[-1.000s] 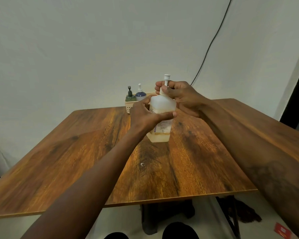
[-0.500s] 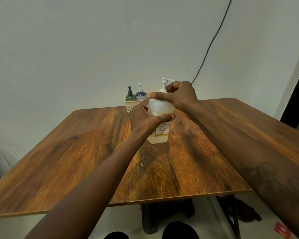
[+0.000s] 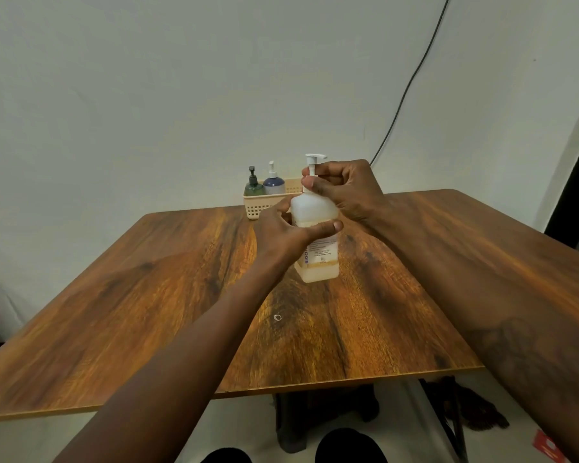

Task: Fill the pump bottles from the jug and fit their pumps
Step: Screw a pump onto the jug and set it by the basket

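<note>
- Head view showed the right hand (image 3: 351, 192) with its fingers (image 3: 313, 182) curled tight around the collar of the white pump (image 3: 313, 163), thumb and forefinger pinching just under the spout.
- Left hand (image 3: 283, 233) was clamped around the shoulder of the pump bottle (image 3: 318, 238), thumb across the front face, the other fingers hidden behind it.
- The bottle stood upright, its long axis vertical, base on the bench (image 3: 147, 295) near the middle; the pump stem ran straight up out of the neck, directly between the right hand's fingertips.
- I judged the pump was being screwed down: the turning hand sat above, the steadying hand below, both touching the bottle.
- The bottle was translucent white plastic, squarish, with a printed label and pale amber liquid low in it.
- Behind it, a cream perforated basket (image 3: 254, 207) held a dark green bottle (image 3: 254, 187) and a blue bottle (image 3: 274, 183), pumps already on.
- The bench top was glossy streaked brown wood grain; a small ring (image 3: 277, 317) lay on it, nearer me.
</note>
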`<state>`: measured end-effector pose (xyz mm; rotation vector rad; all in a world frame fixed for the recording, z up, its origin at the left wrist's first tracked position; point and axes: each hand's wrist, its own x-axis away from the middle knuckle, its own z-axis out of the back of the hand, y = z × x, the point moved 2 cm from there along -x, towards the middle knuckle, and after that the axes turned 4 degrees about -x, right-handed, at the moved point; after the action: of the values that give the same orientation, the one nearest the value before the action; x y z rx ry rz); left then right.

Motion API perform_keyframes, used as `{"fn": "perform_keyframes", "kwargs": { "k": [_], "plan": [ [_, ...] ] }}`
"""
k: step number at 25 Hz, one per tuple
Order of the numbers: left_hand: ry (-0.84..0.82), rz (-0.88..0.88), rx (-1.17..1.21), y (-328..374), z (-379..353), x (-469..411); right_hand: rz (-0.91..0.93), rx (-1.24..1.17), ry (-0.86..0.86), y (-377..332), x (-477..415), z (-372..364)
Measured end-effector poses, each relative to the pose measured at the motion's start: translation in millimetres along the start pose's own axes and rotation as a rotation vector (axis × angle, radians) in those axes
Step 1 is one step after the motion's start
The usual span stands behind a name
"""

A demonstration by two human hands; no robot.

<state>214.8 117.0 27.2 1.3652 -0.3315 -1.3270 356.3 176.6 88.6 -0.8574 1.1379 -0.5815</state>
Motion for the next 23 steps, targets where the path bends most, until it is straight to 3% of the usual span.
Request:
{"fn": "perform_keyframes", "kwargs": {
  "k": [3,5,9,13,23],
  "plan": [
    [0.095,-0.027,-0.051,-2,-5,2,0.030,0.127,0.088,-1,0,-5],
    [0.121,-0.069,-0.100,0,-3,0,-0.033,0.037,0.025,-4,-1,-2],
    [-0.034,-0.075,-0.105,4,5,-8,-0.086,-0.198,-0.134,-7,-6,12],
    [-0.125,-0.067,-0.090,-4,4,-14,-0.038,-0.238,-0.134,-5,-10,10],
    [-0.045,-0.084,-0.173,-8,-21,-28,0.140,-0.006,0.141,17,-28,14]
  ]
}}
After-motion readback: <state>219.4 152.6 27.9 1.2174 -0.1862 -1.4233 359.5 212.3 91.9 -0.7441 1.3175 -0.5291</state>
